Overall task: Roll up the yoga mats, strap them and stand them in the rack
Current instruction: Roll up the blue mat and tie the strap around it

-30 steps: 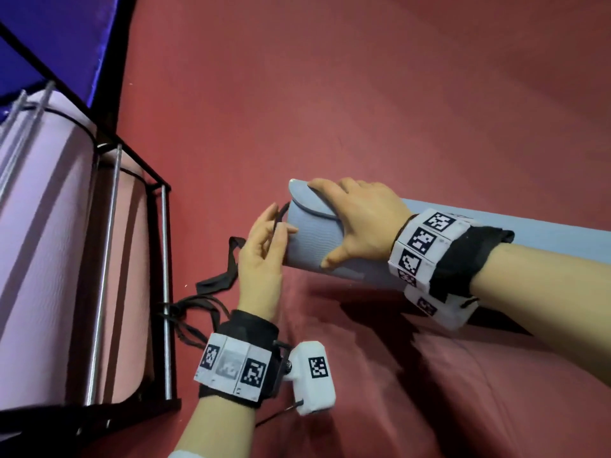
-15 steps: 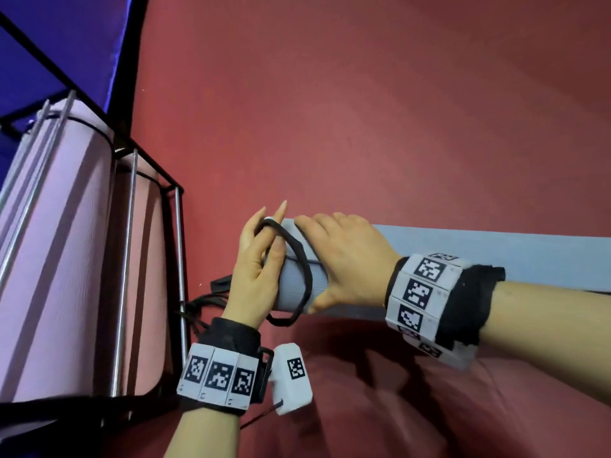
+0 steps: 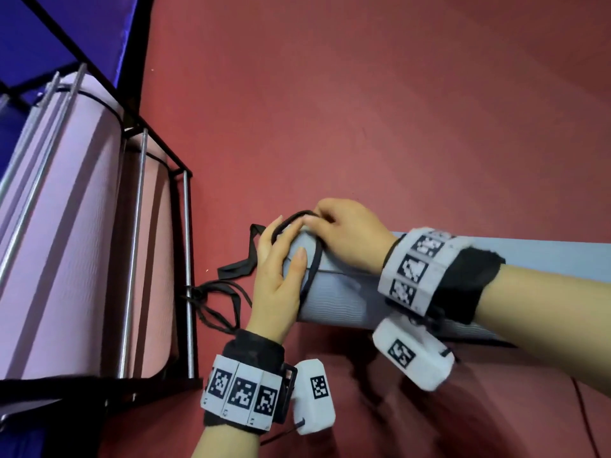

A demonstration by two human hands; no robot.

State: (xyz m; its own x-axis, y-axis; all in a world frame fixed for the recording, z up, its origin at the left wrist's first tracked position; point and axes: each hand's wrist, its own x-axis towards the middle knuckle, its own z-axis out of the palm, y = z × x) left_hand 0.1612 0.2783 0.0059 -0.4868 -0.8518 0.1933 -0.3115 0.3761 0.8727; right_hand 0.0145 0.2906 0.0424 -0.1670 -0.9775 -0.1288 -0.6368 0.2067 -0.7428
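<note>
Red floor [image 3: 363, 110] fills most of the view. At left, the rack [image 3: 184, 246], with two pink mats [image 3: 66, 233] standing in it, each with a dark band near its top. Right of the rack, the grey mat [image 3: 344, 302], rolled, lying crosswise with one end toward the rack. Whether it rests on the floor I cannot tell. Step in hand, by my reading, is strapping: rolling looks done, racking not yet. The right hand [image 3: 353, 233] reaches over the roll, fingers curled, grip closed on the strap [image 3: 315, 259] at the top of the roll's end. The left hand [image 3: 281, 272] lies flat against that end, fingers straight, grip open, bracing. The loop sits round the very end only, and its loose tail trails toward the rack's post. The next move likely calls for drawing the loop further along the roll and cinching it while the left hand keeps the roll from unwinding.
</note>
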